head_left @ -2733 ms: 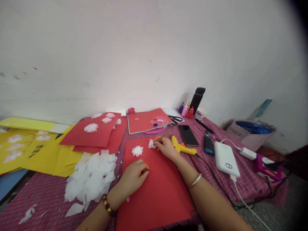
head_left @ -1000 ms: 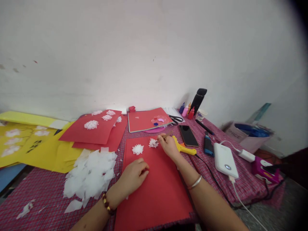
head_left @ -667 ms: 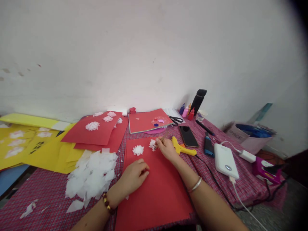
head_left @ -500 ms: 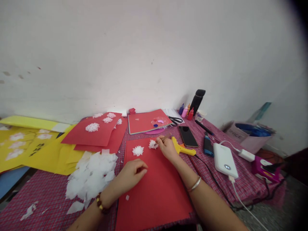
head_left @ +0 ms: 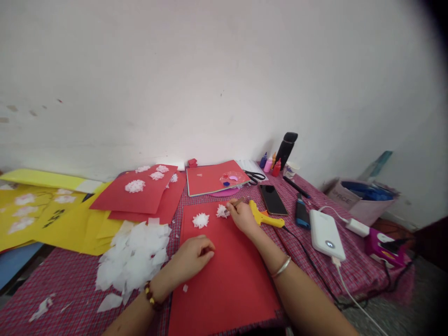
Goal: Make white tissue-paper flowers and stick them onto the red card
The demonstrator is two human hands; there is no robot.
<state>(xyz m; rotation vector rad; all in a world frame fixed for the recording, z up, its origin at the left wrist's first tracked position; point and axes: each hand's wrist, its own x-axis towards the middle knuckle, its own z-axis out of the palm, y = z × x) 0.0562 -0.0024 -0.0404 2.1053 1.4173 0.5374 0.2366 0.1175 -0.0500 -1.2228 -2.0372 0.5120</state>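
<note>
Pinched in my right hand [head_left: 242,216] is a thin brown stick [head_left: 238,201], perhaps a pencil; its lower end is hidden by the fingers. Those fingertips touch the edge of a small white paper flower [head_left: 221,211] on a large red sheet [head_left: 224,289]. To its left on the same sheet is a fuller white flower [head_left: 200,220]. Over the sheet's left half my left hand [head_left: 194,255] hovers or rests, loosely curled, with a gap between thumb and forefinger and nothing visible in it. A heap of white tissue-paper pieces [head_left: 135,256] lies left of that hand.
A yellow glue gun [head_left: 264,217] lies beside my right hand, its cord trailing right. Beyond are a phone [head_left: 273,199], black scissors [head_left: 255,176], paint bottles [head_left: 276,167] and a white power bank [head_left: 326,235]. Red sheets with flowers [head_left: 131,198] lie at the left back.
My left hand has shifted very slightly, its fingers curling a little more. The right hand stays at the small flower, the stick tilted slightly differently.
</note>
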